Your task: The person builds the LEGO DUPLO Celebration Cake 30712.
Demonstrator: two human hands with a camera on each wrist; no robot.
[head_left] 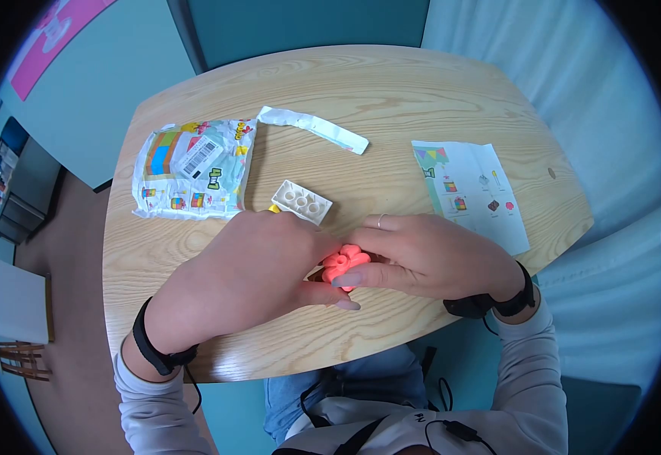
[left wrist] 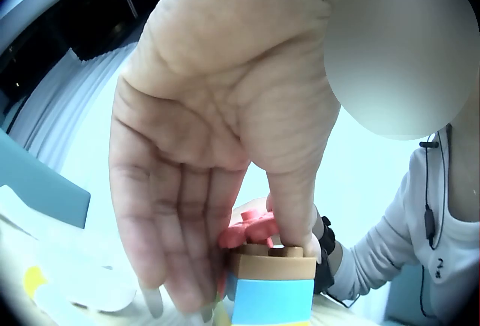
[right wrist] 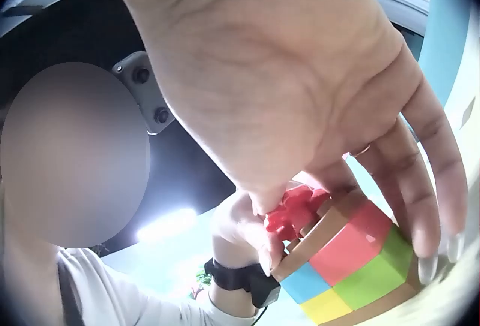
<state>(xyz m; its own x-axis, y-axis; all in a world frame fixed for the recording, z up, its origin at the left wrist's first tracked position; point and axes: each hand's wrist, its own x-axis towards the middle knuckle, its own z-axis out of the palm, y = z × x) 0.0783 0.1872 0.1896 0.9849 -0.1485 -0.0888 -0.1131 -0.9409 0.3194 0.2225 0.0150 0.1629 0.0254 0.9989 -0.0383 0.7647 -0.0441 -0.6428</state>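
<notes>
A coral-pink flower piece (head_left: 346, 262) sits low between both hands in the head view. Beneath it stands a stack of toy bricks (right wrist: 356, 258), brown on top with blue, red, green and yellow below. My left hand (head_left: 247, 262) grips the stack, its thumb at the brown top brick (left wrist: 274, 267) and its fingers along the other side. My right hand (head_left: 437, 254) pinches the flower, thumb on the petals, while its other fingers reach down beside the stack. Behind the left fingers lies a white brick (head_left: 300, 203), hollow side up, next to a yellow piece (head_left: 274, 208).
On the wooden table (head_left: 391, 91), a printed plastic bag (head_left: 194, 171) lies at the left. A torn white strip (head_left: 315, 127) is near the bag's top corner. An instruction sheet (head_left: 471, 193) lies at the right, partly under the right hand. Pale curtains (head_left: 604, 250) hang beyond the right edge.
</notes>
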